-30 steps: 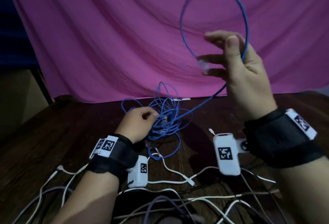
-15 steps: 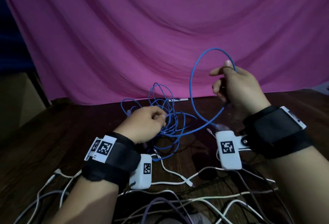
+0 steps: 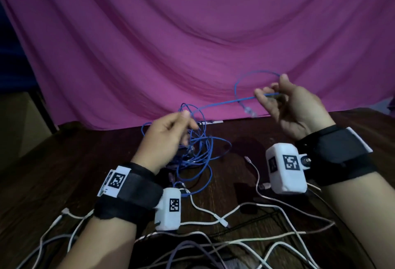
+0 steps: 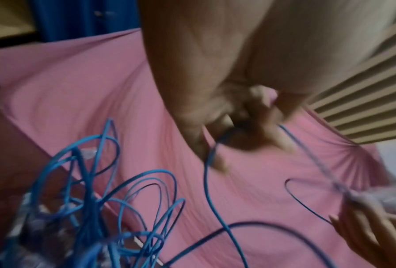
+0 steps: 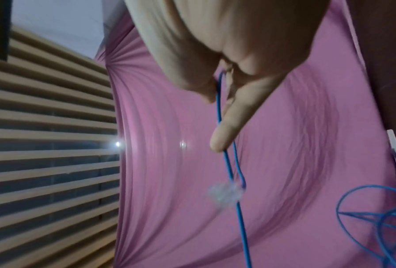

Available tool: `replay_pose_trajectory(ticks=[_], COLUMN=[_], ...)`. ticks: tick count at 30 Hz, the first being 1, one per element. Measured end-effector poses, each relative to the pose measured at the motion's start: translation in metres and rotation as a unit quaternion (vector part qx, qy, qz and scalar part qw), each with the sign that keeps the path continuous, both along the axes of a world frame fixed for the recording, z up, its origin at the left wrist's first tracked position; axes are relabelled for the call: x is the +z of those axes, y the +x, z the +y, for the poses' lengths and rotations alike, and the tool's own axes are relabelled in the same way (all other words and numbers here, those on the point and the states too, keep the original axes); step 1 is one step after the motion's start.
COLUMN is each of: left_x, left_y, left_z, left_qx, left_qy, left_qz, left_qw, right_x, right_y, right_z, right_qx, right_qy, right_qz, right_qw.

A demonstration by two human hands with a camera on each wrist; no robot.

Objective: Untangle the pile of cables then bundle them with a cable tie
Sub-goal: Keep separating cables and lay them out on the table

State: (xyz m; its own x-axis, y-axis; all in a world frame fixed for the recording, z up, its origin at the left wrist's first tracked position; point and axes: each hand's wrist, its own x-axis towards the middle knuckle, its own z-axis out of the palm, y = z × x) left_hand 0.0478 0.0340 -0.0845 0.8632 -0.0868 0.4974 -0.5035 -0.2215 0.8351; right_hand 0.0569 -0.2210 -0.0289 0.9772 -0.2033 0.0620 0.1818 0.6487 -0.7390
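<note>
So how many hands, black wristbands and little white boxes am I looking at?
Hands: 2, left hand and right hand, both holding the blue cable
Black wristbands: 2, left wristband, right wristband
White boxes: 2, left box, right box
Total: 6

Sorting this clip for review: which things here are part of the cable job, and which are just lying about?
Part of the job:
- blue cable, stretched between both hands
- left hand, gripping it
- right hand, holding its looped end
- white cables on the table

Lying about:
- pink cloth
- white strip below the cloth
</note>
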Motion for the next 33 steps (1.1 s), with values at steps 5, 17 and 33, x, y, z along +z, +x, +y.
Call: replay_pose_trajectory(ticks=[5, 17, 33], left_x=[0.008, 0.002, 0.008], left_y=[0.008, -0.002, 0.019], left_z=[0.005, 0.005, 0.078], left_qx=[0.009, 0.025, 0.217], left_qy=[-0.27, -0.056, -0.48], left_qz=[0.083, 0.255, 0.139], left_qw=[0.959, 0.965, 0.839], right_x=[-0.016, -0.07, -0.086], right_y=[0.0, 0.013, 0.042], right_z=[0.012, 0.05, -0.01], right_qx=[0.043, 0.014, -0.081], right_qy=[-0.283, -0.624, -0.487], right_qz=[-0.048, -0.094, 0.111], right_qw=[0.957, 0.775, 0.863])
